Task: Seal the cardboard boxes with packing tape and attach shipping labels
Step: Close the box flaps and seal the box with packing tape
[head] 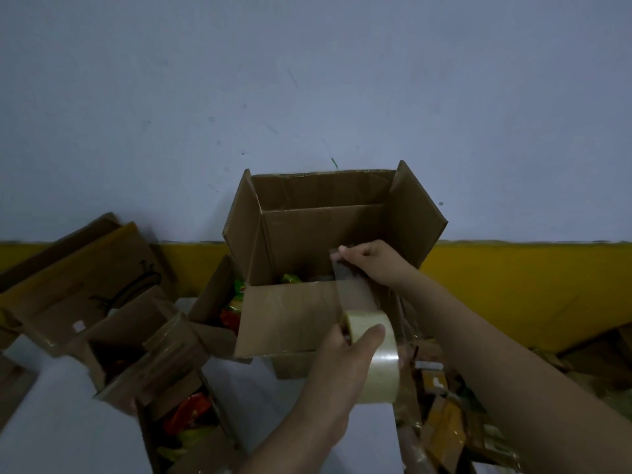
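Brown corrugated carton: the open cardboard box (318, 234) stands at centre against the wall, far and side flaps raised, near flap (290, 319) folded down toward the camera.
Box contents: bright green and red packets (290, 278) show over the near rim at the carton's 7 o'clock.
Tape roll: the clear packing tape roll (379, 357), glossy and cylindrical, sits at 5 o'clock of the carton, just off the near flap's right edge.
Left hand: the left hand (345, 357) grips the roll, thumb over its outer face.
Tape strip: a clear, shiny strip (352, 289) runs from the roll up to 12 o'clock, across the carton's right front edge.
Right hand: the right hand (372, 265) pinches the strip's free end above the opening.
Open room: bare white surface (61, 422) lies at 7 o'clock; pale wall (307, 80) fills everything above.
Edges at 9 o'clock: more open cartons (113, 302), flaps splayed, some taped, one touching the main carton's left corner.
Clutter at 4 o'clock: cardboard scraps (444, 425), crumpled and dim.
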Action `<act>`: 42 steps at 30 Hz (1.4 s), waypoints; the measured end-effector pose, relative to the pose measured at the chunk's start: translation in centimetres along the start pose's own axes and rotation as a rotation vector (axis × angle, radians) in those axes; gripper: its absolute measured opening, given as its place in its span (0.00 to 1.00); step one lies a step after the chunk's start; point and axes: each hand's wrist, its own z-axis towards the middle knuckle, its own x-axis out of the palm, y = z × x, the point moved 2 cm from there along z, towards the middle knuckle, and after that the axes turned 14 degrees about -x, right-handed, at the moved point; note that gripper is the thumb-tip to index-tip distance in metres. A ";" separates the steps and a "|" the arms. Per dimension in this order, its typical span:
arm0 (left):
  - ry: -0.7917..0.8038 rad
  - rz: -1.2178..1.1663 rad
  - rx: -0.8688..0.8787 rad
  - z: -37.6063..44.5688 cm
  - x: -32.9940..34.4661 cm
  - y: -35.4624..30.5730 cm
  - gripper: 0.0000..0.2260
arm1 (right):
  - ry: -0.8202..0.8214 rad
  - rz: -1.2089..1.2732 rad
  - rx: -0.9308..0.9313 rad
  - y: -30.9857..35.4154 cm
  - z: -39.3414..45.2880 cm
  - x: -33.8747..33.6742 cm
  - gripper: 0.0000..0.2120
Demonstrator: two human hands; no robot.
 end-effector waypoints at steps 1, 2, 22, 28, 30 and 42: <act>-0.007 -0.006 -0.003 0.2 0.0 0.0 0.23 | 0.013 -0.076 -0.018 -0.2 0.2 -0.1 0.26; -0.015 -0.004 -0.012 0.5 -0.1 0.0 0.25 | 0.026 -0.140 -0.022 -0.5 0.5 -0.2 0.27; -0.003 -0.002 -0.093 3.3 -0.4 2.3 0.29 | 0.137 -0.805 -0.450 -1.1 0.2 0.4 0.18; 0.005 0.035 -0.061 4.0 -0.8 3.8 0.23 | 0.408 -0.771 -0.315 -2.2 -1.3 2.4 0.23; 0.001 0.079 -0.075 4.7 -0.9 4.7 0.25 | 0.386 -0.819 -0.321 -2.3 -1.2 2.4 0.24; -0.115 0.161 -0.276 9.2 -2.2 13.0 0.45 | 0.359 -0.789 -0.280 -3.2 0.2 2.3 0.30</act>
